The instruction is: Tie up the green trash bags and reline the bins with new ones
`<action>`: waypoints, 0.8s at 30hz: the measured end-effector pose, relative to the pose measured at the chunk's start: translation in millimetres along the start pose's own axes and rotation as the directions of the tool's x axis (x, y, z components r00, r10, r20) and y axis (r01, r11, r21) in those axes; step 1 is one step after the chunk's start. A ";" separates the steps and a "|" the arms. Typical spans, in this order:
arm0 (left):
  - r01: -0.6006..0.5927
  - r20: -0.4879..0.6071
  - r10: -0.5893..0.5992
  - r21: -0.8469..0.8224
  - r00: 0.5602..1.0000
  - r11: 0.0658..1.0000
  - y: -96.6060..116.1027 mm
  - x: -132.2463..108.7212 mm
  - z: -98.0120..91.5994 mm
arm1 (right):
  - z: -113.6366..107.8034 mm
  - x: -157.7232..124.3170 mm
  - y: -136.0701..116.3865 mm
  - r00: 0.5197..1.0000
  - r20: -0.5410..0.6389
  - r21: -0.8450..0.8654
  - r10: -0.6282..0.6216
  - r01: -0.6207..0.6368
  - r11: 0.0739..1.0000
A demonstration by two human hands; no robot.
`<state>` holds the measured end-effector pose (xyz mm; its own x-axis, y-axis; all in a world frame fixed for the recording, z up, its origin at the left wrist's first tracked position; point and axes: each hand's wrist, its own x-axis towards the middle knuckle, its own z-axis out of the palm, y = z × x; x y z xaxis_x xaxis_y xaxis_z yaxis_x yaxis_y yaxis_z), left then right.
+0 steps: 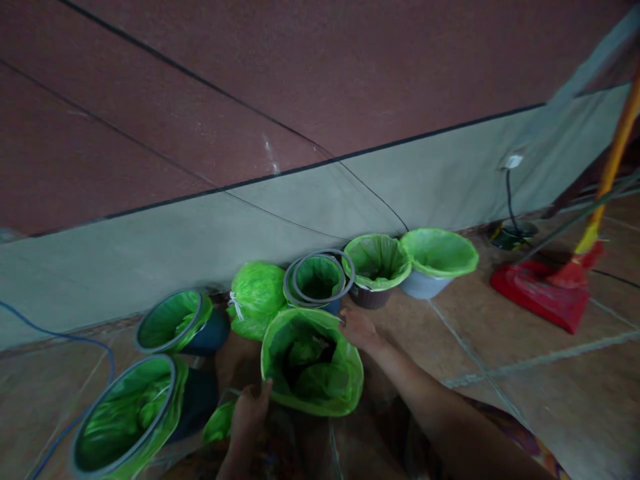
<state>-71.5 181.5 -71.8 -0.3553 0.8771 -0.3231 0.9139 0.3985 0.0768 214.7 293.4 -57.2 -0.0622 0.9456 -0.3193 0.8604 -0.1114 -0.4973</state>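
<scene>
In front of me stands a trash bin lined with a green plastic bag, its mouth facing up with crumpled green plastic inside. My left hand is closed on the near left of its rim, the thumb at the folded edge of the bag. At the far right of the same rim, my right hand grips the bag's edge. Some of its fingers are hidden. Beside my left hand lies a small bunch of green plastic. Just behind the bin rests a tied, full green bag.
Two lined bins lie tipped at left, near a blue cord. Along the wall are a bin with loose grey rings, a brown bin and a pale bin. A red dustpan and broom stand right.
</scene>
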 end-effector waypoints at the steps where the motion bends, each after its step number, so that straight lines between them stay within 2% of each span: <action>1: 0.056 0.034 -0.055 -0.037 0.998 0.998 5.5 -2.2 4.4 | 2.0 -0.9 -1.2 1.000 -0.005 -0.002 -0.001 0.001 1.000; 4: 0.145 0.063 -0.141 -0.063 0.988 0.987 16.1 -2.9 8.2 | 6.3 -4.5 -6.3 1.000 -0.019 -0.016 -0.010 0.010 1.000; 8: 0.099 0.047 -0.100 0.006 0.994 0.995 13.0 -2.7 -3.9 | 6.2 -8.5 -13.6 0.999 -0.042 -0.034 -0.020 0.019 0.999; 14: 0.041 0.049 -0.044 0.065 0.998 0.997 7.3 -16.2 -39.6 | -4.1 -11.7 -24.2 0.996 -0.089 -0.005 -0.024 0.024 1.000; 18: 0.051 0.005 -0.051 0.010 0.999 0.999 6.1 -16.7 -69.4 | -10.4 -11.1 -33.7 0.980 -0.186 0.150 -0.070 0.099 0.984; 20: 0.027 -0.101 -0.043 -0.155 0.994 0.988 4.8 -12.0 -82.9 | -12.8 -10.2 -41.4 0.960 -0.259 0.351 -0.110 0.200 0.915; 21: -0.023 -0.174 -0.029 -0.293 0.984 0.956 5.0 -9.1 -88.6 | -13.7 -9.7 -46.0 0.947 -0.295 0.471 -0.129 0.262 0.842; 22: -0.100 -0.252 -0.017 -0.443 0.968 0.891 6.4 -6.2 -93.7 | -14.3 -9.2 -50.7 0.932 -0.330 0.582 -0.149 0.326 0.745; 24: -0.273 -0.377 -0.006 -0.682 0.926 0.678 13.8 -0.8 -101.9 | -14.5 -8.5 -59.7 0.903 -0.388 0.720 -0.183 0.421 0.551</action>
<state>-78.6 213.7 25.6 -0.4090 0.9108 0.0558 0.5830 0.2137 0.7839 171.2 296.4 -13.0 -0.0177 0.9931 0.1156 0.0839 0.1167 -0.9896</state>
